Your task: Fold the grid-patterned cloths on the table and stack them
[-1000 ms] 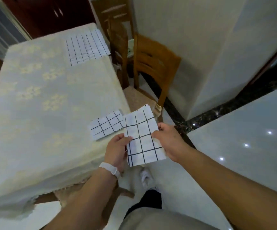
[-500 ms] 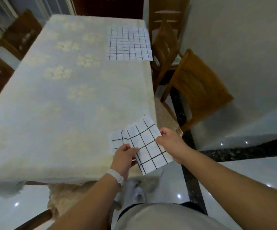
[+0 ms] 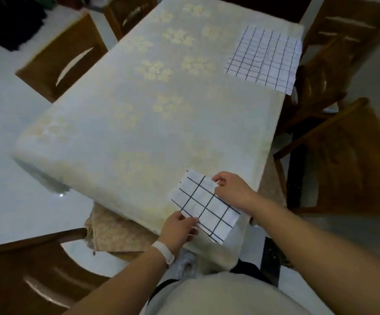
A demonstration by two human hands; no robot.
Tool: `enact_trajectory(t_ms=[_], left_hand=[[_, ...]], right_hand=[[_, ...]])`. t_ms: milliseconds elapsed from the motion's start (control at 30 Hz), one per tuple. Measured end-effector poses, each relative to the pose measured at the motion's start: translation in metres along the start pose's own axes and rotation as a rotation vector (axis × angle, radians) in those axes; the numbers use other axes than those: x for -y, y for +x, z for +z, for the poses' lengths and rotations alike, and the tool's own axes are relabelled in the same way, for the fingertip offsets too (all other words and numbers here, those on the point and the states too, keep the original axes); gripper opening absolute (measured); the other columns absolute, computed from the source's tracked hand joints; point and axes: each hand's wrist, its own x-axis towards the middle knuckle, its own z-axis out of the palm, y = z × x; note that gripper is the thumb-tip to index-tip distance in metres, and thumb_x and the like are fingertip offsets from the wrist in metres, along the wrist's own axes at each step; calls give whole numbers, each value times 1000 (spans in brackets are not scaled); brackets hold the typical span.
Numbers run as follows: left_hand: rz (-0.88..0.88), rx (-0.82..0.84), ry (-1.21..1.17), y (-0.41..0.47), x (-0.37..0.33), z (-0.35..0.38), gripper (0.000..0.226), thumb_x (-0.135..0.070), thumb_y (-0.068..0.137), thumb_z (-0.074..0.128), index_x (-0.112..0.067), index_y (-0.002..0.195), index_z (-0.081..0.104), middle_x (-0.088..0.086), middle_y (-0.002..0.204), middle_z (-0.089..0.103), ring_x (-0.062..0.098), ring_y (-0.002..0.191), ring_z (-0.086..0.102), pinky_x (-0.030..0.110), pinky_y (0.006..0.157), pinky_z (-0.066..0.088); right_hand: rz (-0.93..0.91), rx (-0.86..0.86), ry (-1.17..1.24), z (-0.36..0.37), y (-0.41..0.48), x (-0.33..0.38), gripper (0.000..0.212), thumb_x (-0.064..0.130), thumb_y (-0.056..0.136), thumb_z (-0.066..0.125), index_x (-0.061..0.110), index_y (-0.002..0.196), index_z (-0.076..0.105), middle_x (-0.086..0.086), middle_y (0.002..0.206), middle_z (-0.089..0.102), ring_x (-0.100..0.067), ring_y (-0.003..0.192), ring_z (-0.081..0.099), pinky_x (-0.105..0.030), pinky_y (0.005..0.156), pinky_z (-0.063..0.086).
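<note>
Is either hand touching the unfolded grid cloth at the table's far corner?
No: left hand and right hand both hold the folded cloth instead.

One head-worn view looks forward and steeply down over the surface (image 3: 139,123). The left hand (image 3: 180,230) and right hand (image 3: 232,192) sit close, lower centre.

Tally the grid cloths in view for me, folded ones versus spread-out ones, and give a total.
Folded grid cloth, pinched by left hand and right hand: 1
Spread grid cloth, at the far right corner of the table: 1
Total: 2
</note>
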Motion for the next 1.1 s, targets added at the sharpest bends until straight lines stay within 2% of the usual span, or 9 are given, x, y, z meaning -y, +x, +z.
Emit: enact_trajectory(t_ms=[133, 200, 367, 500, 567, 667, 800, 933, 1100], left_hand=[[-73, -93, -69, 6, 5, 21, 20, -10, 83, 69, -6, 83, 49, 14, 73, 62, 22, 58, 62, 30, 54, 47], [-101, -137, -62, 14, 6, 33, 19, -10, 83, 68, -7, 80, 50, 12, 71, 62, 22, 58, 61, 29, 54, 46], [-138, -237, 18, 29, 8, 57, 18, -13, 84, 68, -7, 78, 52, 14, 70, 64, 24, 59, 62, 31, 55, 47], [-165, -333, 34, 30, 15, 69, 22, -11, 82, 68, -8, 69, 50, 11, 57, 61, 24, 56, 59, 33, 57, 50], [-179, -371, 28, 32, 18, 74, 25, -8, 83, 68, -8, 68, 48, 12, 59, 59, 25, 55, 59, 36, 58, 53], [-169, -418, 40, 36, 22, 76, 22, -13, 83, 70, -7, 70, 53, 16, 68, 62, 30, 65, 64, 42, 64, 59], [-165, -482, 84, 39, 23, 78, 29, -21, 83, 71, -9, 69, 49, 16, 64, 65, 26, 54, 65, 44, 63, 59], [-187, -536, 163, 36, 19, 85, 30, -31, 84, 68, -11, 71, 50, 16, 68, 70, 26, 59, 67, 32, 57, 53], [-146, -615, 149, 20, 14, 83, 25, -39, 83, 66, -15, 83, 61, 7, 81, 69, 21, 73, 64, 36, 74, 56]], right_hand=[[-75, 148, -143, -6, 35, -7, 34, 11, 89, 52, 17, 122, 56, -4, 109, 55, -15, 81, 53, -25, 62, 40], [-99, 182, -191, -9, 50, -14, 32, 12, 89, 52, 18, 121, 56, -4, 104, 54, -14, 76, 50, -26, 61, 39], [-131, 272, -292, -9, 75, -37, 34, 16, 91, 52, 21, 125, 52, -7, 120, 54, -20, 91, 51, -27, 74, 39], [-237, 314, -433, -7, 82, -46, 38, 15, 91, 48, 21, 129, 50, -5, 133, 55, -24, 111, 55, -31, 86, 45], [-319, 341, -522, -7, 84, -50, 42, 14, 92, 45, 23, 133, 46, -4, 136, 52, -26, 117, 54, -35, 92, 47], [-431, 325, -633, -5, 91, -52, 44, 15, 93, 43, 25, 136, 44, -3, 134, 51, -29, 114, 54, -37, 89, 47], [-472, 290, -679, -9, 95, -55, 37, 17, 93, 43, 24, 129, 47, -5, 122, 51, -30, 104, 55, -38, 81, 48], [-499, 297, -694, -18, 95, -59, 35, 21, 94, 46, 20, 128, 47, -6, 119, 49, -30, 103, 53, -39, 81, 48], [-545, 336, -677, -33, 88, -52, 36, 23, 95, 44, 21, 131, 46, -3, 125, 48, -26, 107, 53, -39, 84, 48]])
